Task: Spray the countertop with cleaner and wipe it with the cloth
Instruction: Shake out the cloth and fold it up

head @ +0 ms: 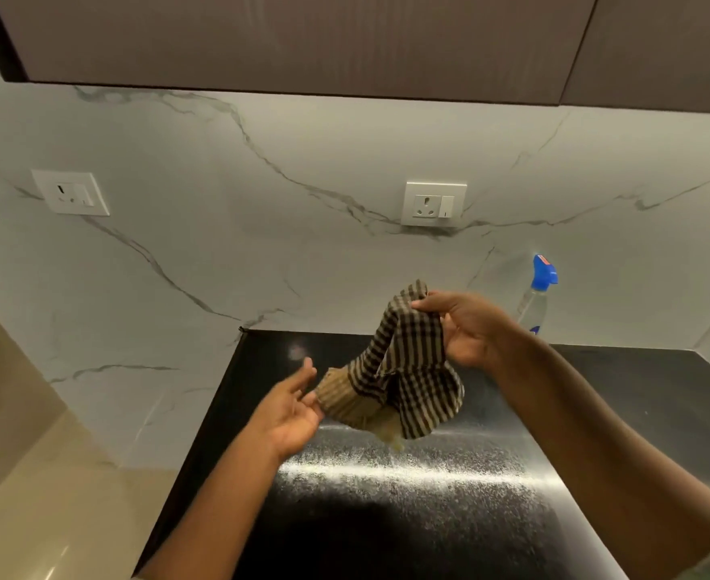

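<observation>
The checked cloth [403, 366] is held above the dark desk [428, 496], pinched at its top corner by the right hand [466, 328]; the left hand [290, 408], fingers relaxed, touches its lower edge. The spray bottle [537, 299] is set down far right. Wiping seems next: the cloth must be gathered and pressed down.

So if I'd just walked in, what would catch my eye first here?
Probably the checked cloth, held up in mid-air over the black countertop: the right hand pinches its top corner while the left hand reaches open-fingered toward its lower edge. Next, the spray bottle with its blue nozzle, standing at the back right against the marble wall.
</observation>
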Available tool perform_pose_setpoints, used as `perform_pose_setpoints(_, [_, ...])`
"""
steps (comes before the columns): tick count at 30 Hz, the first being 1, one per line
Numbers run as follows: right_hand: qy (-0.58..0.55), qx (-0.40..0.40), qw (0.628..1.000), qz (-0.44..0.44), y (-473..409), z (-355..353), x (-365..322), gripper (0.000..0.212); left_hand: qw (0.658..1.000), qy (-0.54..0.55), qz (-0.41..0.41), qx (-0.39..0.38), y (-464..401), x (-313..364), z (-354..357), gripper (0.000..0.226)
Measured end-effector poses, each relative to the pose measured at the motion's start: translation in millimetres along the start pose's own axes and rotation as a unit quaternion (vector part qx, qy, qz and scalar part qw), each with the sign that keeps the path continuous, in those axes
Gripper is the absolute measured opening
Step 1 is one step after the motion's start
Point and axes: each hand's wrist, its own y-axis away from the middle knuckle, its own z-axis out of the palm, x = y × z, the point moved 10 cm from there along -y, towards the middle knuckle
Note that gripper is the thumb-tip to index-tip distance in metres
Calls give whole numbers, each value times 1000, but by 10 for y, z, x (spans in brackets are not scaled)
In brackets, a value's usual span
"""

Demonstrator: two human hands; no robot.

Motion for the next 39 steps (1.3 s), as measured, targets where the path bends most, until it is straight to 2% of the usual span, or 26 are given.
perform_pose_setpoints(3, [-21, 12, 1000, 17, -29, -111, 93, 28, 999, 29, -2, -26, 4, -187, -119, 71])
perform_pose_setpoints(6, [-44, 5, 999, 16, -53, -146, 108, 31, 998, 52, -7, -37, -108, -361, -274, 129])
perform_pose_setpoints(7, [-44, -2, 999, 16, -51, -125, 112, 29, 996, 70, -21, -42, -146, -454, -310, 137])
perform_pose_setpoints(9, [-35, -20, 999, 12, -51, -69, 119, 27, 994, 79, -54, -57, -129, -667, -284, 130])
perform_pose_setpoints(11, [-22, -30, 999, 6, -49, -26, 110, 26, 996, 20, -52, -63, -78, -808, -197, 102])
perform_pose_setpoints(14, [-9, -49, 999, -15, -59, 10, 50, 34, 994, -59, 34, -80, -61, -670, -20, 87])
perform_pose_setpoints(18, [43, -43, 996, -63, -72, -58, -110, 50, 985, -43, 131, -104, -60, -159, 121, 60])
perform_pose_setpoints(21, [41, -25, 997, -58, -123, -193, -97, 72, 971, -107, 187, -101, -4, 208, 154, 66])
perform_pose_setpoints(23, [39, -31, 998, -48, -146, -243, -46, 66, 953, -178, 217, -113, 63, 397, 238, 81])
perform_pose_setpoints(24, [45, -30, 998, -43, -156, -266, -21, 52, 937, -228, 237, -120, 104, 486, 302, 89])
perform_pose_setpoints(26, [51, -17, 998, -25, -142, -286, 22, 26, 883, -339, 299, -126, 226, 676, 476, 107])
perform_pose_setpoints(27, [49, -12, 998, -25, -104, -271, 11, 21, 854, -377, 336, -124, 318, 782, 576, 115])
perform_pose_setpoints(29, [36, -37, 994, -93, 12, -162, -192, 33, 804, -405, 419, -116, 584, 1038, 762, 125])
perform_pose_setpoints(30, [41, -60, 984, -165, 131, -99, -369, 48, 777, -406, 469, -104, 752, 1185, 838, 127])
perform_pose_setpoints(31, [83, -74, 958, -265, 358, -35, -582, 62, 749, -398, 522, -88, 949, 1335, 911, 129])
perform_pose_setpoints(32, [160, -61, 910, -377, 684, 40, -768, 73, 725, -376, 572, -75, 1173, 1453, 964, 133])
perform_pose_setpoints(33, [238, -33, 843, -481, 1022, 122, -885, 79, 702, -346, 618, -72, 1388, 1548, 995, 136])
perform_pose_setpoints(34, [283, -12, 773, -568, 1328, 184, -925, 78, 678, -319, 659, -66, 1584, 1577, 1009, 136])
perform_pose_setpoints(35, [282, -9, 730, -623, 1525, 217, -912, 70, 659, -299, 687, -59, 1776, 1581, 1033, 132])
perform_pose_setpoints(36, [262, -23, 709, -655, 1612, 246, -855, 55, 655, -276, 700, -65, 1891, 1606, 1058, 122])
perform_pose_setpoints(37, [242, -39, 696, -675, 1624, 260, -796, 38, 692, -235, 676, -91, 1893, 1607, 1082, 106])
perform_pose_setpoints(38, [222, -42, 700, -677, 1539, 241, -763, 27, 749, -188, 624, -122, 1790, 1585, 1079, 90])
perform_pose_setpoints(39, [203, -36, 715, -668, 1415, 204, -748, 24, 771, -184, 593, -143, 1703, 1562, 1105, 79])
